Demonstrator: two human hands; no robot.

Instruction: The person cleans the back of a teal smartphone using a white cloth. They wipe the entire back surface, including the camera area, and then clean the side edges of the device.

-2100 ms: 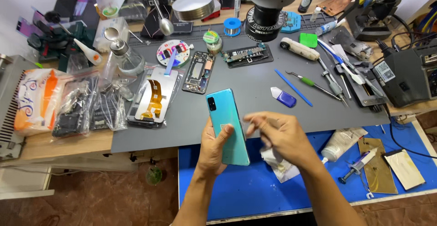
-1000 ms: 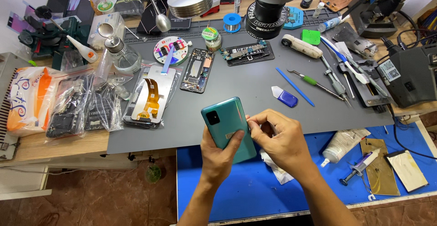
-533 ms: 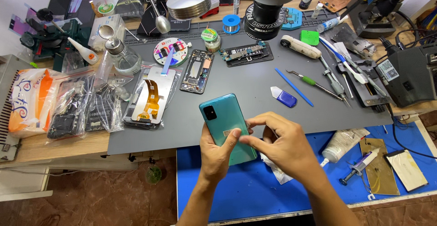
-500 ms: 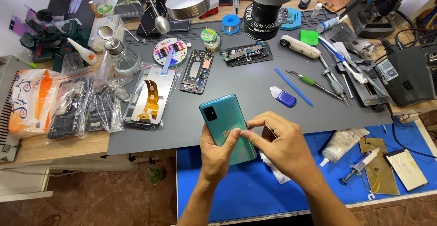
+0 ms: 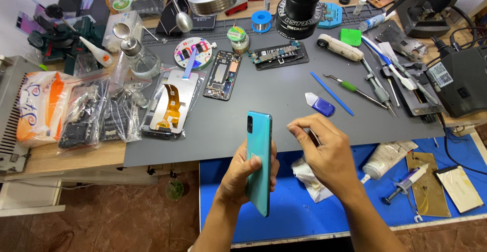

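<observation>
Phone (image 5: 259,160) — teal, turned on its edge — stands above the desk (image 5: 284,105) front, clasped in the left hand (image 5: 243,176). Right hand (image 5: 324,150) hovers just beside it, fingers pinched together — on what, I cannot tell.

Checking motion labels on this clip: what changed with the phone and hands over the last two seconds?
The teal smartphone was turned in the left hand from back-facing-camera to edge-on. The left hand's grip held throughout. The right hand, earlier touching the phone's back, has come off and now hovers beside it with fingers pinched. The grey work mat and its tools did not move.
</observation>
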